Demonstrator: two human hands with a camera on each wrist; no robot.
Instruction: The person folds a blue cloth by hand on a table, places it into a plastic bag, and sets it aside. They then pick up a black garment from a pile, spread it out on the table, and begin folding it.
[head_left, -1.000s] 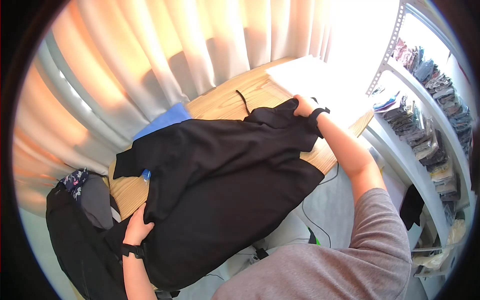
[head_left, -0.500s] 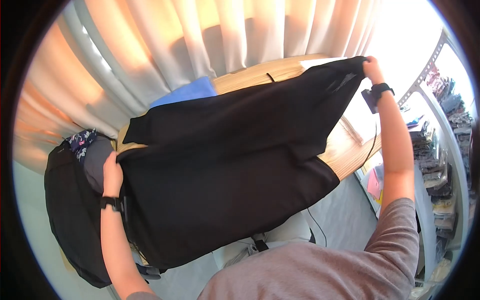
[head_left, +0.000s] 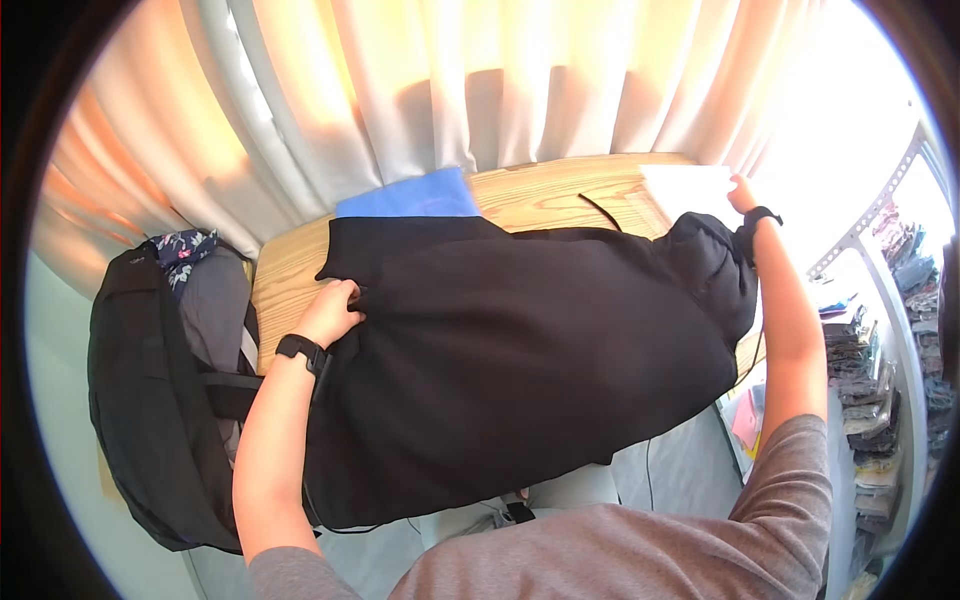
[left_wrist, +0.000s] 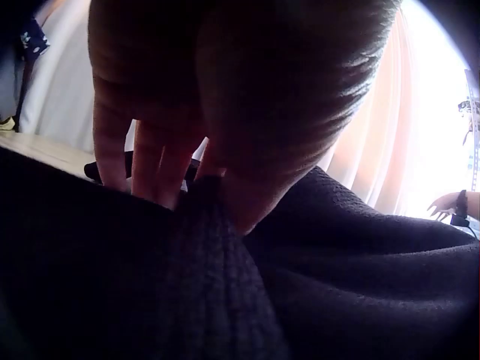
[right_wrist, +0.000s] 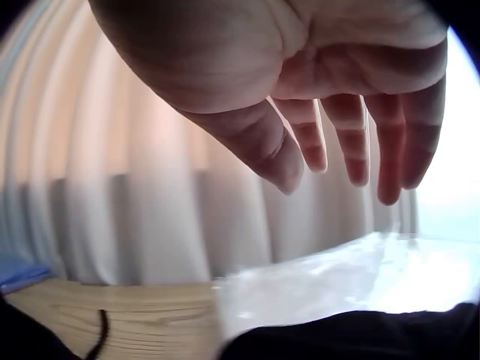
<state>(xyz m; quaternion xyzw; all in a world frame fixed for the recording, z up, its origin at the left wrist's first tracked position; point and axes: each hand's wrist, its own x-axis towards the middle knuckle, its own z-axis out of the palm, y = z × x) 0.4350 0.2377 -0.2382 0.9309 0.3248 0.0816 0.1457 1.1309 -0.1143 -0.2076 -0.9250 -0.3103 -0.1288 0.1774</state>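
Across a wooden worktop (head_left: 285, 290), beside a pleated curtain (head_left: 430, 90), a large black garment (head_left: 520, 340) was laid out, its near side draped over the front edge above the person's lap. Its right end was bunched into a rounded heap; its left part was flatter, with a straight-edged flap just beside a flat blue item (head_left: 410, 193).

At the left end, a fold of ribbed cloth was pinched between the thumb and fingers of the left hand (head_left: 333, 313). Beyond the heap, the right hand (head_left: 742, 195) was held out with its fingers loosely extended and parted; nothing was gripped by it, and in the right wrist view a gap was shown between the fingertips and the dark cloth. A shiny pale sheet (right_wrist: 300, 292) was seen below that hand.

To the far left, a black bag (head_left: 140, 400) was seen near the garment.

By the look of it, the garment was being spread and straightened, with only the left end secured. For the next move, the left pinch would probably need to be kept while the bunched right end was taken up and drawn flat.
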